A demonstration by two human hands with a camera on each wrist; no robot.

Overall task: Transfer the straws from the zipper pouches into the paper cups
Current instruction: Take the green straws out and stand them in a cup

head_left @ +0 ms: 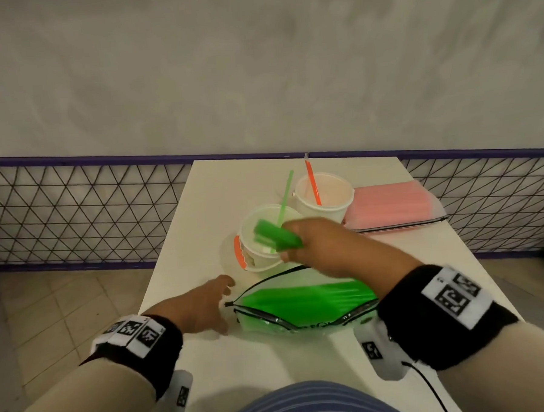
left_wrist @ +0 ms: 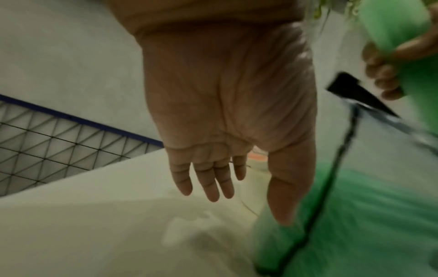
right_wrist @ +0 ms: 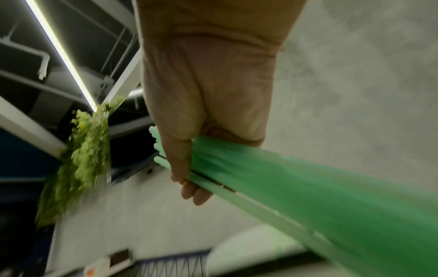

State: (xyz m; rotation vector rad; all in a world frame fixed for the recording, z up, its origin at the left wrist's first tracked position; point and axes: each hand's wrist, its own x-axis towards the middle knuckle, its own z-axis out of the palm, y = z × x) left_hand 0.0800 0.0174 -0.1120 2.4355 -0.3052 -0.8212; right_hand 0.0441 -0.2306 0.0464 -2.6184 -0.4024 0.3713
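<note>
My right hand (head_left: pixel 293 239) grips a bundle of green straws (head_left: pixel 274 235) above the near paper cup (head_left: pixel 261 260), which has one green straw (head_left: pixel 284 199) standing in it. In the right wrist view the fingers (right_wrist: pixel 189 189) curl round the straw bundle (right_wrist: pixel 296 180). The open clear pouch with green straws (head_left: pixel 304 301) lies at the table's near edge. My left hand (head_left: pixel 206 300) rests open beside the pouch's left end, its straight fingers (left_wrist: pixel 213 183) over the table. The far cup (head_left: pixel 324 200) holds an orange straw (head_left: pixel 313 181).
A closed pouch of pink straws (head_left: pixel 393 205) lies right of the far cup. The white table (head_left: pixel 214 202) is narrow, with a purple-framed wire fence (head_left: pixel 75 213) behind it and tiled floor on the left.
</note>
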